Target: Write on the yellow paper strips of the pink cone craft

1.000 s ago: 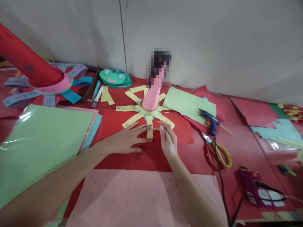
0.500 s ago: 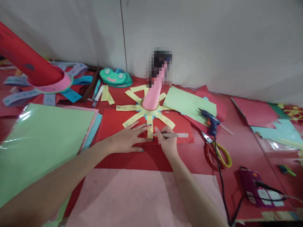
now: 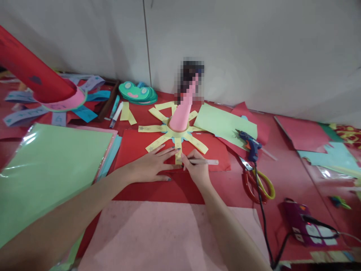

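Matt paper strips [image 3: 178, 144] — and a smooth plastic pen [image 3: 204, 162].

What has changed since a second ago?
The right hand has shifted slightly left. Its pen, still held, has swung so its back end points right instead of toward the person, its front end at a yellow strip. The left hand, pink cone and glue gun stayed put.

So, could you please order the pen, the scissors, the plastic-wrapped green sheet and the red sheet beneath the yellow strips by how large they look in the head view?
1. Plastic-wrapped green sheet
2. Red sheet
3. Scissors
4. Pen in the right hand
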Motion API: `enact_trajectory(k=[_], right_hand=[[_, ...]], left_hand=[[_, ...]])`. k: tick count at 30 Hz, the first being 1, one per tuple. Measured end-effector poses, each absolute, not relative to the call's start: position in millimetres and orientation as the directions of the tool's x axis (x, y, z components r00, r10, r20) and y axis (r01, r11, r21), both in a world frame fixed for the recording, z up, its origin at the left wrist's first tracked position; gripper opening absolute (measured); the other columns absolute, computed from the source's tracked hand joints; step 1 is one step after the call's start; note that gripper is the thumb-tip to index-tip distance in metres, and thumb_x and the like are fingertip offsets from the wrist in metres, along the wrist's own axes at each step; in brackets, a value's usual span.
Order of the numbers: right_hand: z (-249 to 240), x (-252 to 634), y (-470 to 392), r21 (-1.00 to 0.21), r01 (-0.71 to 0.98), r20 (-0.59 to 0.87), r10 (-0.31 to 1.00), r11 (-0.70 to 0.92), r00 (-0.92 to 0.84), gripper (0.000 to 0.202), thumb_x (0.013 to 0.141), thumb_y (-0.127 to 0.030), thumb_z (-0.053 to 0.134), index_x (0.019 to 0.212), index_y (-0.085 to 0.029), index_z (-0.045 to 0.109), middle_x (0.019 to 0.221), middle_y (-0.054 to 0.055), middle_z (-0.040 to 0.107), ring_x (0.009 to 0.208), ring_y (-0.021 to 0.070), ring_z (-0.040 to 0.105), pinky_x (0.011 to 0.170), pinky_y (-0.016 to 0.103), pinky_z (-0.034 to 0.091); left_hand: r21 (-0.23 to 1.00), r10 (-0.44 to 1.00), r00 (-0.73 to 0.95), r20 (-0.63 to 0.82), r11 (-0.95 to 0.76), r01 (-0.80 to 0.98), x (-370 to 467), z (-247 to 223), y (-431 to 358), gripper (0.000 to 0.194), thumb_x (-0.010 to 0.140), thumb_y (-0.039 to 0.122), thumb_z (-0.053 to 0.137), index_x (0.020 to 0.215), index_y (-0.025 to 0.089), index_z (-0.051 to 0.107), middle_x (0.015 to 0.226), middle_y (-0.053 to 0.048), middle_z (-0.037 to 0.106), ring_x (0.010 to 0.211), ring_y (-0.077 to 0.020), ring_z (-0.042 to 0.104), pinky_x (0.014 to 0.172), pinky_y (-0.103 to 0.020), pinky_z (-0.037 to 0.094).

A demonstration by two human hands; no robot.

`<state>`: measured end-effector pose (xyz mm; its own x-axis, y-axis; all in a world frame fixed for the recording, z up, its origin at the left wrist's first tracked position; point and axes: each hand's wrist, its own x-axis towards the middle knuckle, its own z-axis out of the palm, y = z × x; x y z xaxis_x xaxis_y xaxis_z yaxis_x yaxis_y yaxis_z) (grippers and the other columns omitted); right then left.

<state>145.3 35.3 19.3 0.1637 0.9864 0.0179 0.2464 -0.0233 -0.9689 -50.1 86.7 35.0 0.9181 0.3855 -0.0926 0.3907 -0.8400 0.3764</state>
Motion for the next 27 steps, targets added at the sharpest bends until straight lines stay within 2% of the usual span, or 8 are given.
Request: enact_trajectory(k=[6,15,27], right_hand=[[18.4,143.0,34.9,-0.964,0.260,-0.008,0.983,-0.057,0.184,0.038,0.081,-0.049,0.059,0.059,-0.024,0.039,0.042,-0.007,0.047,0.040,0.0112,0.049,0.045,0.024,0.040],[14.0,142.4,34.0,-0.940,0.342,0.070,0.971,-0.012,0.227,0.036,0.084,-0.042,0.056,0.059,-0.024,0.037,0.044,-0.007,0.044,0.043,0.0104,0.047,0.046,0.024,0.038],[18.4,140.8,33.8,-0.942,0.334,0.073,0.957,-0.026,0.280,0.038,0.085,-0.041,0.056,0.058,-0.024,0.034,0.044,-0.008,0.039,0.042,0.0096,0.043,0.045,0.023,0.037]], left_hand=[[0.391,0.384,0.918,-0.098,-0.833,0.390,-49.8,35.0,87.4,0.049,0.092,0.046,0.052,0.140,0.040,0.041,0.159,-0.003,0.013,0.145,-0.0305,0.011,0.115,-0.050,0.013],[0.401,0.389,0.919,-0.064,-0.833,0.380,-51.4,33.2,87.2,0.050,0.092,0.046,0.054,0.140,0.041,0.040,0.159,-0.001,0.014,0.145,-0.0301,0.013,0.115,-0.048,0.012],[0.403,0.389,0.918,-0.078,-0.830,0.386,-51.7,33.4,87.0,0.048,0.093,0.046,0.052,0.139,0.040,0.043,0.159,-0.001,0.016,0.145,-0.0296,0.012,0.116,-0.048,0.011]])
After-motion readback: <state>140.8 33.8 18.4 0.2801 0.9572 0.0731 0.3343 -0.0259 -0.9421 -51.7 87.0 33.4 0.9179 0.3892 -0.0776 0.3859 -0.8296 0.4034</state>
